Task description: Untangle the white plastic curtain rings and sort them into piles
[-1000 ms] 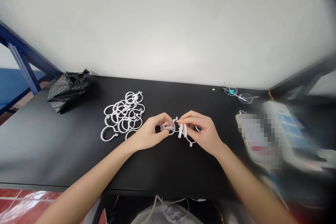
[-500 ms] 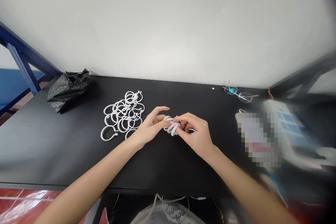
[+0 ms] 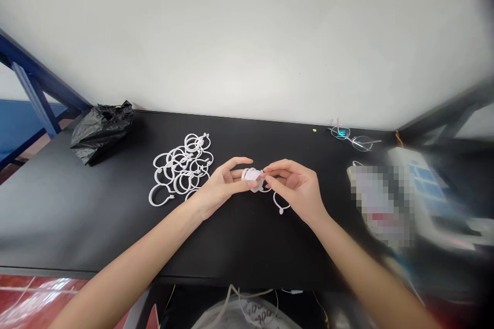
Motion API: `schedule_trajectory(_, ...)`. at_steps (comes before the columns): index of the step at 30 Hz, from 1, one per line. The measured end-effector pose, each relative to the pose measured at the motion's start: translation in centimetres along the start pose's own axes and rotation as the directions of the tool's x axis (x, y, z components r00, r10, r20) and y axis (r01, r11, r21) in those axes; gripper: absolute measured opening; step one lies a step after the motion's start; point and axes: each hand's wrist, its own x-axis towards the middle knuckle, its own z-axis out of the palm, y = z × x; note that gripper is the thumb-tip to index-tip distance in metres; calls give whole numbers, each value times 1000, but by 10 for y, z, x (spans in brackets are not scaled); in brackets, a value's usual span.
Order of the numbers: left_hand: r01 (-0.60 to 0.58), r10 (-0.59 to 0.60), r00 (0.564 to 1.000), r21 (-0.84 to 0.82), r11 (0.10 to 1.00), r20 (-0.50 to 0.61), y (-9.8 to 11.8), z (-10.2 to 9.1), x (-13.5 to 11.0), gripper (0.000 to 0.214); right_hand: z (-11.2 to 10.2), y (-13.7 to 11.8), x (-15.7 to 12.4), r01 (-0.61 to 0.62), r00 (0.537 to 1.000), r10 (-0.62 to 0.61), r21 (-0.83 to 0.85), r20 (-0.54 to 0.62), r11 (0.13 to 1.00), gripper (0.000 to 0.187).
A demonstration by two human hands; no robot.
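Note:
A stack of several white plastic rings (image 3: 251, 175) is gathered above the black table. My left hand (image 3: 226, 181) is closed round its left side, with the thumb in front and fingers behind. At the stack's right edge, the thumb and forefinger of my right hand (image 3: 295, 187) are pinched together on it. Whether they grip one ring or several is too small to tell. Below my right fingers a loose white ring (image 3: 281, 211) with a small knob lies on the table, partly covered by the hand. Left of my left hand spreads a pile of similar open rings (image 3: 181, 164).
A crumpled black plastic bag (image 3: 102, 131) lies at the table's back left. Eyeglasses (image 3: 351, 139) rest at the back right, near a small yellow bit (image 3: 314, 130). A pixelated flat object (image 3: 380, 205) and a blurred white device (image 3: 417, 175) occupy the right side. Behind is a white wall (image 3: 247, 36).
My right hand has shifted slightly right and turned, uncovering more of the loose ring beneath it. The rings in my left hand now sit closer together.

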Motion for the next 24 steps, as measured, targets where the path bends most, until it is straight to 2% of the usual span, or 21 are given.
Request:
schedule_trajectory(4, -11, 9, 1000, 73, 997, 24, -2, 1, -1, 43, 3, 1, -1, 21, 997, -22, 18, 77, 1000, 14)
schedule_trajectory(8, -83, 87, 995, 77, 994, -51, -2, -4, 1, 33, 0, 1, 3, 9, 1000, -9, -1, -24, 1000, 14)
schedule_trajectory(10, -125, 137, 983, 100, 987, -121, 0, -4, 1, 35, -2, -1, 5, -56, 995, 55, -8, -77, 998, 19)
schedule_trajectory(11, -153, 171, 974, 124, 980, -150, 1, -3, 1, 37, -3, -2, 6, -109, 992, 109, -2, -68, 994, 22)
schedule_trajectory(13, -223, 261, 949, 208, 952, -178, 2, 1, -3, 39, -3, -5, 6, -255, 966, 253, 24, 54, 967, 29)
schedule_trajectory(14, -260, 312, 934, 268, 928, -175, 1, 4, -5, 38, -2, -6, 6, -344, 927, 335, 31, 167, 938, 33)
schedule_trajectory(16, -334, 419, 898, 413, 847, -133, -1, 9, -11, 34, 0, -7, 3, -513, 786, 456, 30, 417, 858, 46)
schedule_trajectory(17, -369, 469, 878, 491, 789, -95, -3, 12, -14, 31, 2, -8, 2, -568, 717, 474, 34, 511, 822, 51)
schedule_trajectory(18, -401, 516, 855, 567, 719, -50, -5, 13, -17, 28, 4, -8, 0, -598, 674, 466, 52, 573, 800, 54)
schedule_trajectory(19, -430, 559, 829, 636, 640, -2, -7, 15, -19, 26, 6, -8, -1, -606, 661, 442, 84, 607, 791, 52)
schedule_trajectory(20, -457, 601, 798, 695, 555, 45, -9, 16, -21, 23, 8, -9, -2, -597, 674, 408, 128, 616, 792, 48)
schedule_trajectory(22, -507, 670, 728, 770, 387, 143, -11, 17, -22, 19, 12, -8, -3, -556, 726, 340, 218, 598, 802, 39)
schedule_trajectory(24, -581, 724, 642, 777, 243, 253, -13, 18, -22, 19, 16, -6, -4, -539, 762, 321, 276, 562, 796, 32)
